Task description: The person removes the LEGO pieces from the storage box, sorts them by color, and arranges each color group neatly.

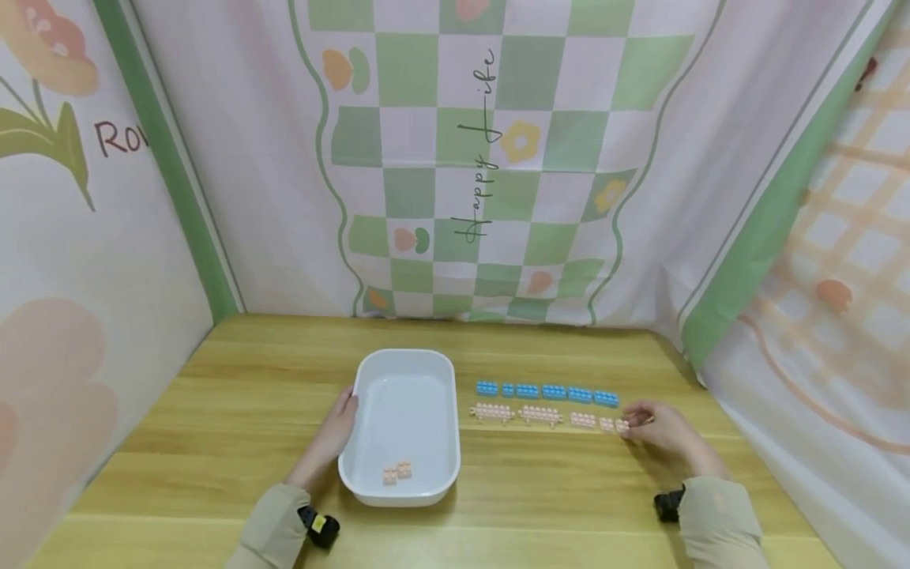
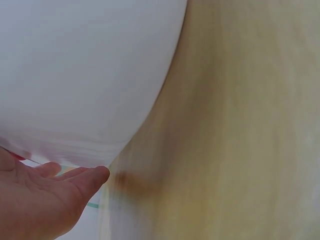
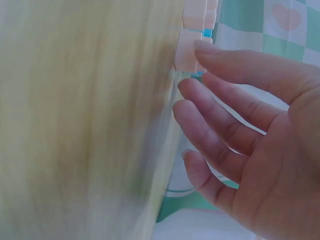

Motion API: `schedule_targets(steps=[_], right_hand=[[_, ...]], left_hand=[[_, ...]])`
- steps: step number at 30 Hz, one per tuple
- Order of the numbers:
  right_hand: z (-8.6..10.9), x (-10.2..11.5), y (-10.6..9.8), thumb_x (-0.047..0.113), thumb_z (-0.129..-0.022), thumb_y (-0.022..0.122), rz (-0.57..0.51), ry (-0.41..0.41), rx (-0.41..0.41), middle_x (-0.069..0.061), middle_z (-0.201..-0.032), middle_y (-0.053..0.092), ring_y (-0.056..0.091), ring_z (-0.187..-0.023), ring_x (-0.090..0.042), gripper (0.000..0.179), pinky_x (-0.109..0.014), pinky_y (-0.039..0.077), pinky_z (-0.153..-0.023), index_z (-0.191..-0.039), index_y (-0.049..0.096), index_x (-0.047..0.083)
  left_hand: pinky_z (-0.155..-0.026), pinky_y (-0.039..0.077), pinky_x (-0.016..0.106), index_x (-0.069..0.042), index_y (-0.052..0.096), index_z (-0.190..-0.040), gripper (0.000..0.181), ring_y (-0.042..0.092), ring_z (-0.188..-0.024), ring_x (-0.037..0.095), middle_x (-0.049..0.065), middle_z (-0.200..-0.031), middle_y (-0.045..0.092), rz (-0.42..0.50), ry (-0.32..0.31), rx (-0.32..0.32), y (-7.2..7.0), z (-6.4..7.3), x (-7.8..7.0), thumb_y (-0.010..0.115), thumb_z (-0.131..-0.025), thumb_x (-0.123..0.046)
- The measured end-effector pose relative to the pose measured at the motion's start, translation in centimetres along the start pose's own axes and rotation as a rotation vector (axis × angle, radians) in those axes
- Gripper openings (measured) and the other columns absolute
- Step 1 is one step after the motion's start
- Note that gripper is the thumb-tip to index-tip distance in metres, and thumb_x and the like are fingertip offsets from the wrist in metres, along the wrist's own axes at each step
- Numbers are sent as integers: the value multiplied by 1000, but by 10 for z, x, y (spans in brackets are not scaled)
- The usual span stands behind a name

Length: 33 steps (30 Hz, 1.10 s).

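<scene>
My left hand (image 1: 332, 437) grips the left side of a white rectangular tray (image 1: 351, 478). Its fingers (image 2: 92, 180) lie along the outer wall in the left wrist view. Inside the tray, near its front end, lie two small peach toy bricks (image 1: 396, 473). At the right end of a row of pink bricks, my right hand (image 1: 663, 431) pinches a small pink brick (image 3: 187, 51) by its thumb (image 3: 220, 59) and index finger. The other fingers of that hand spread loosely below in the right wrist view.
Pink bricks (image 1: 583, 420), two of them long studded pieces (image 1: 492, 412) with side pegs, run along the table (image 1: 554, 506) right of the tray. Behind them is a row of blue bricks (image 1: 554, 392). Printed curtains (image 1: 469, 158) close in the table's back and sides.
</scene>
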State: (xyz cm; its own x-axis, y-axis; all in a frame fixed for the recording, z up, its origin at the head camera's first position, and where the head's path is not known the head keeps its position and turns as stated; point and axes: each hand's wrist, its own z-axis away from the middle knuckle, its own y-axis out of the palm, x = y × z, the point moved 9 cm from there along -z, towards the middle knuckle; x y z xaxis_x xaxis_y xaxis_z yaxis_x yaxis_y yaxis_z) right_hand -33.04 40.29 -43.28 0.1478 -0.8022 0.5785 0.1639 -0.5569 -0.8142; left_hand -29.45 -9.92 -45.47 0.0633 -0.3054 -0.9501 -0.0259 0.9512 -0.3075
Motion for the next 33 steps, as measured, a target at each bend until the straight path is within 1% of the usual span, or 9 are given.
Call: schedule_targets(steps=[4,8,12,15,17,20,22,29,33], right_hand=[[4,5,-8,13,-82,70,-2,3,-34,-20,-95,64,60,-83,-25,44,-30,49,-67,-114,56,-13],[8,20,-19,15,-87,64,42,-24,-116,-22,-99,64,61,-84,-29,38,-34,51,-67,-115,57,-10],[9,51,-26,18,-89,63,104,-97,-215,-19,-101,66,62,-87,-31,34,-41,52,-70,-115,60,-4],[6,80,-24,15,-88,64,98,-174,-269,-17,-102,66,63,-88,-30,31,-47,52,-75,-114,61,-2],[3,99,-20,12,-87,65,79,-228,-285,-16,-100,67,63,-87,-29,28,-48,52,-77,-112,63,-1],[-4,124,-8,10,-86,65,48,-295,-279,-13,-100,67,63,-86,-25,26,-46,52,-77,-111,64,1],[-8,138,2,11,-87,66,27,-317,-262,-11,-100,68,63,-86,-23,26,-45,52,-77,-111,64,2],[-19,184,39,10,-87,65,-25,-389,-170,-9,-103,67,62,-86,-19,23,-46,52,-79,-109,66,6],[-24,214,58,11,-86,66,-58,-456,-115,-10,-103,67,62,-86,-18,24,-42,53,-79,-109,66,5]], left_hand=[[-87,51,44,0,26,-145,48,57,-106,36,28,-129,50,6,2,0,0,1,-1,25,-103,-22],[-93,48,47,1,25,-146,49,54,-112,38,29,-133,46,0,6,4,1,1,-2,24,-103,-23],[-94,47,48,2,25,-145,49,53,-113,39,30,-134,45,4,13,6,1,1,-4,24,-103,-22],[-91,49,47,3,25,-144,48,55,-110,40,31,-131,46,7,20,7,1,2,-6,25,-102,-21],[-91,49,47,4,26,-144,48,55,-110,39,31,-131,47,3,19,5,1,2,-5,25,-102,-20],[-92,48,48,4,26,-144,48,54,-111,40,31,-131,47,1,18,-2,-1,1,-4,25,-102,-20],[-92,48,48,4,27,-144,48,54,-111,40,30,-130,47,0,19,-5,-1,-1,-4,25,-103,-20],[-92,48,47,3,26,-145,49,54,-112,40,30,-133,46,-3,15,0,3,-3,-1,25,-103,-21],[-92,48,48,3,26,-145,49,54,-112,40,31,-133,45,-12,18,-19,0,-2,-1,26,-102,-22]])
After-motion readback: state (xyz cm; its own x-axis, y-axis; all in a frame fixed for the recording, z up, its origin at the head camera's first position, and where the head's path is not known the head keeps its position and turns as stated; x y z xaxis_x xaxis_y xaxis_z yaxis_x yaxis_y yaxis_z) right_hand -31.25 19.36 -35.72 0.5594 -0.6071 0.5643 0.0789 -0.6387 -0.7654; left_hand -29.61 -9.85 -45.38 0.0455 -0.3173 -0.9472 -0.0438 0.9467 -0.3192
